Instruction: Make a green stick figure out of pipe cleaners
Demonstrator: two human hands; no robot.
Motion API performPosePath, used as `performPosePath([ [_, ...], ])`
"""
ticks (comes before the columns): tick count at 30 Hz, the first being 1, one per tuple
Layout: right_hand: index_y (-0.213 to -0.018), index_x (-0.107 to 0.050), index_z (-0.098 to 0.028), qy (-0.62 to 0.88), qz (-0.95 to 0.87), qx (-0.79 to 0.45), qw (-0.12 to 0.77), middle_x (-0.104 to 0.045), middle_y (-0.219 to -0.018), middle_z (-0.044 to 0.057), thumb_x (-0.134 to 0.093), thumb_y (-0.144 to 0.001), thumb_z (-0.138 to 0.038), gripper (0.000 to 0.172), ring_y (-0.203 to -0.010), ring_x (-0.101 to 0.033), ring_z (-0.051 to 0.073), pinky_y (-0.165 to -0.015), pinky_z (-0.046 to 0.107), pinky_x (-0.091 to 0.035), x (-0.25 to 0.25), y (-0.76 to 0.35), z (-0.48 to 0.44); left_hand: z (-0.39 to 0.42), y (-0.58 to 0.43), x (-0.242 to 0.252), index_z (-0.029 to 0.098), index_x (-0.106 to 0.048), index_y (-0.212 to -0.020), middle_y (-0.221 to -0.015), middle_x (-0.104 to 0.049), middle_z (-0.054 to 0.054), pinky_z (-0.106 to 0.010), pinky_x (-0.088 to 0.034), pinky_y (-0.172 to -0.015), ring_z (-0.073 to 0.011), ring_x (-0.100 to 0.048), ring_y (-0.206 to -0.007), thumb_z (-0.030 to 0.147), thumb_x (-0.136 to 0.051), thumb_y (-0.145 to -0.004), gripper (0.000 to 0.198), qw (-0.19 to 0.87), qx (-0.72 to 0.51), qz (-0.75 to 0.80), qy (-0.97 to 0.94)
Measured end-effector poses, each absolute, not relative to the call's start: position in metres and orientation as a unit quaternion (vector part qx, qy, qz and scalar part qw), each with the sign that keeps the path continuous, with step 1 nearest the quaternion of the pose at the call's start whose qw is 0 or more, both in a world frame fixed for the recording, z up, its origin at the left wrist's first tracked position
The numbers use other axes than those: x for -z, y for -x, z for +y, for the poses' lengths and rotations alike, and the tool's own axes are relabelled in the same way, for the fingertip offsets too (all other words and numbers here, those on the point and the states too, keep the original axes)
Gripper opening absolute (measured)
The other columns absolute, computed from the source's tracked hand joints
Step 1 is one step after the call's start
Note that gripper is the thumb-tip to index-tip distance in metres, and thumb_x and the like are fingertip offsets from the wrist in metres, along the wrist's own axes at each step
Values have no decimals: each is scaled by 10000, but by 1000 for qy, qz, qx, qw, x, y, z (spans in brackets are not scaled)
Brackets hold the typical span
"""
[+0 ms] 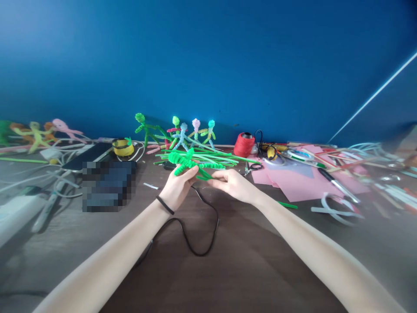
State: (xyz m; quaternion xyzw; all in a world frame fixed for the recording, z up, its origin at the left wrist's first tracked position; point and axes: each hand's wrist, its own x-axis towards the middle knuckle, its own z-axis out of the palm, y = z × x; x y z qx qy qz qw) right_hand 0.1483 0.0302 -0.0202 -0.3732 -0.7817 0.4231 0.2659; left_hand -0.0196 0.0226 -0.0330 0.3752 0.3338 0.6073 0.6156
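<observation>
A bright green pipe-cleaner figure (185, 161) with a coiled head, arms and body is held above the table, its head toward the left. My left hand (180, 182), with a dark band at the wrist, is closed around its middle. My right hand (230, 184) pinches the end of one green leg (204, 175) on the figure's right side. The other leg stretches out above it, free of my fingers. Behind the figure lies a loose bundle of green pipe cleaners (224, 156).
Several finished pipe-cleaner figures (183, 132) stand along the blue wall. A red thread spool (244, 144), scissors (250, 167) and pink paper (299, 184) are at right. Left are a phone (89, 155), a pixelated dark object (109, 187) and yellow tape (124, 148). A black cable (213, 234) loops below my hands.
</observation>
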Motion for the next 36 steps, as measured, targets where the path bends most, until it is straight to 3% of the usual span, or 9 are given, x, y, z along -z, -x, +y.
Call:
performPosePath([
  [4,-701,-551,-143,427,-795,-332,275,-513,-639,-6,-433,-792,-359,262,-600,-453,109,-569,232,-318,19,-157,35,28,28,27,158,-597,-785,-752,-625,-15,-255,-424,-682,-136,-582,-739,259,-610,-661,160,630,-590,362,-352],
  [8,-679,-537,-160,442,-825,-259,238,-542,-642,-4,-424,-797,-332,237,-602,-465,112,-581,234,-306,13,-167,38,36,46,23,215,-597,-944,-902,-629,-5,-233,-394,-729,-138,-554,-824,245,-604,-659,286,503,-625,412,-431],
  [17,-750,-589,-183,425,-851,-239,194,-608,-722,22,-442,-794,-345,223,-680,-517,151,-630,258,-330,6,-168,36,30,43,16,230,-681,-645,-947,-638,-38,-305,-202,-977,-254,-402,-1113,203,-699,-541,109,292,-435,442,-728],
  [19,-765,-595,-185,425,-849,-243,199,-610,-729,22,-453,-787,-352,220,-693,-524,157,-645,265,-341,5,-168,35,27,40,16,226,-664,-596,-850,-648,-39,-312,-257,-944,-257,-438,-1073,180,-713,-507,112,313,-439,438,-720],
  [22,-867,-577,-198,429,-830,-260,244,-605,-840,26,-481,-774,-348,200,-761,-535,164,-684,272,-359,4,-167,34,23,37,15,200,-626,-553,-608,-609,-21,-304,-397,-734,-225,-557,-767,209,-695,-539,70,354,-407,471,-698],
  [25,-1035,-478,-230,434,-793,-292,312,-556,-967,28,-490,-775,-369,295,-792,-529,148,-689,263,-371,2,-166,32,22,38,16,174,-615,-688,-625,-633,-32,-283,-420,-573,-198,-584,-619,261,-640,-621,112,433,-400,477,-652],
  [30,-891,-472,-184,440,-769,-360,293,-416,-600,-30,-347,-824,-474,323,-519,-385,90,-529,231,-321,0,-161,27,23,37,17,144,-594,-791,-723,-661,-71,-289,-449,-610,-207,-617,-682,281,-649,-631,218,484,-438,458,-603],
  [33,-728,-511,-154,392,-793,-392,253,-367,-572,-29,-321,-840,-456,375,-526,-357,81,-533,225,-302,4,-157,25,22,33,17,139,-602,-777,-748,-661,-71,-298,-455,-662,-204,-617,-704,289,-662,-621,225,502,-444,435,-601],
  [36,-761,-546,-149,381,-795,-405,241,-337,-558,-36,-348,-833,-453,370,-521,-333,79,-523,224,-279,10,-154,26,20,28,18,142,-589,-807,-786,-658,-70,-304,-460,-679,-209,-617,-739,274,-678,-604,258,531,-448,407,-593],
])
